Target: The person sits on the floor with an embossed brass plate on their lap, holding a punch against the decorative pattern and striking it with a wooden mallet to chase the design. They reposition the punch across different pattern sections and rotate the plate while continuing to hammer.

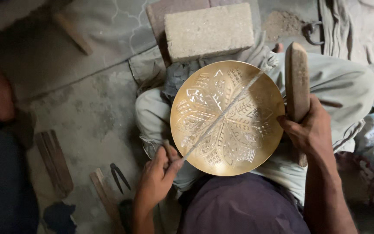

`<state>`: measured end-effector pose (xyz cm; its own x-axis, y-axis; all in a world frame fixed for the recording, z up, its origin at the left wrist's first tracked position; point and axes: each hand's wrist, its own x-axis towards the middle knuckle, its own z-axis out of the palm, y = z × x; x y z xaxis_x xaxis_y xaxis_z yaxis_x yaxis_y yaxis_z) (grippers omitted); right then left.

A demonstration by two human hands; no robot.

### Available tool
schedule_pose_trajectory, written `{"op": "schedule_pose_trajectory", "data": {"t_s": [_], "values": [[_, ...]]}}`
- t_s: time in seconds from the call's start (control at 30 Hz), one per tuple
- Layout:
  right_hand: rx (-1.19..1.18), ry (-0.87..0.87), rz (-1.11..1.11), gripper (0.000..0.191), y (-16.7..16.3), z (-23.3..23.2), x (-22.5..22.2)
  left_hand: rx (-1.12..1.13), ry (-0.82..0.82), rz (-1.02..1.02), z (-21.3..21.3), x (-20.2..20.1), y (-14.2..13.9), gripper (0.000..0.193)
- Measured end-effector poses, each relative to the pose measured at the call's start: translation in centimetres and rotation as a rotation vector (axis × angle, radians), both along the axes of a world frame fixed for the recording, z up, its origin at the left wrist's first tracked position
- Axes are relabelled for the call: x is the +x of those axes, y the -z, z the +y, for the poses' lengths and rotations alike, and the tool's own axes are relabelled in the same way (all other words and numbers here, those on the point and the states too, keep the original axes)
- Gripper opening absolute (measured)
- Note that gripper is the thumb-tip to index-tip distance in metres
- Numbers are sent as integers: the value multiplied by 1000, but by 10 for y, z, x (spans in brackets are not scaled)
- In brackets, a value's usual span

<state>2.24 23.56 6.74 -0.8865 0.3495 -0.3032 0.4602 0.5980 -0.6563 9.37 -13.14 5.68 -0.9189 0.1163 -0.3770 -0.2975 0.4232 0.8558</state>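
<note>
While seated cross-legged: the person rests a round brass plate (pixel 227 118) with an engraved floral pattern on the lap, centre of frame.
Left hand (pixel 156 180): lower centre, closed on a thin rod (pixel 221 113) lying across the plate — its lower end hidden in the fist.
Right hand (pixel 308 130): wrapped around a wooden mallet (pixel 297 82), handle partly hidden.
Upper frame: stone block (pixel 208 30).
Left edge: dark, blurred shapes — unclear.

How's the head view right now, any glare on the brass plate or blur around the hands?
Head view: brass plate evenly lit, soft sheen, engraved pattern readable; left hand and right hand fairly sharp; the string across it looks slightly smeared; left edge and bottom fall into deep shadow.
</note>
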Motion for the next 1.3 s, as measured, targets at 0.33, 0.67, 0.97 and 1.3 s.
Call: {"op": "schedule_pose_trajectory", "data": {"t_s": [0.33,0.67,0.97,1.3], "values": [[102,-152,14,53,0,16,-22,-204,-258,123,11,-41,-35,30],[25,-156,-189,54,-19,38,-42,-196,-8,424,62,-143,-41,31],[-269,-86,-168,75,-15,56,-22,-124,386,334,75,-203,-17,34],[-224,-256,-2,81,-12,30,-6,-257,702,333,91,-230,-2,31]]}}
